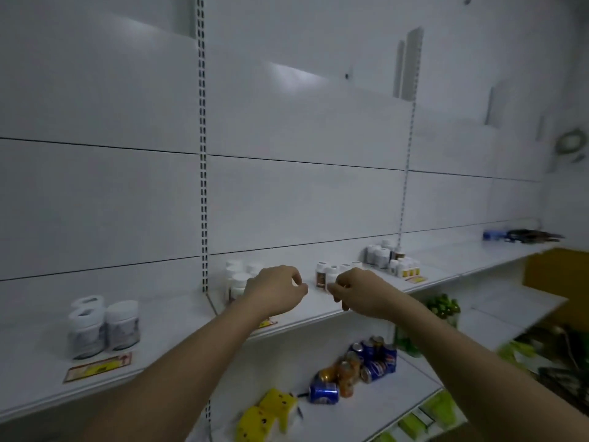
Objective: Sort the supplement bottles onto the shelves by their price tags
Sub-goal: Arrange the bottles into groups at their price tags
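I have both hands stretched out over the upper shelf [318, 311]. My left hand [274, 290] hovers palm down with the fingers curled loosely toward the thumb; nothing shows between them, so that grip looks narrow and empty. My right hand [360, 291] is just beside it, fingers bent and pinched close at the tips near a small white bottle [331, 280]; I cannot tell whether they really hold it or only touch it.

The supplement bottles stand in groups along this shelf. At the far left, three large white tubs [103, 327] stand behind a yellow-and-red price tag [98, 367] that lies flat at the shelf edge. Behind my left hand is a cluster of white jars [237, 277]. Just behind my right hand is a short row with a brown-labelled bottle [320, 275]. Further right, more white bottles [379, 255] stand next to small yellow-labelled ones [406, 269], with another tag [416, 279] in front.

On the lower shelf [398, 393] lie blue and orange drink cans [360, 370] and yellow packets [267, 413].
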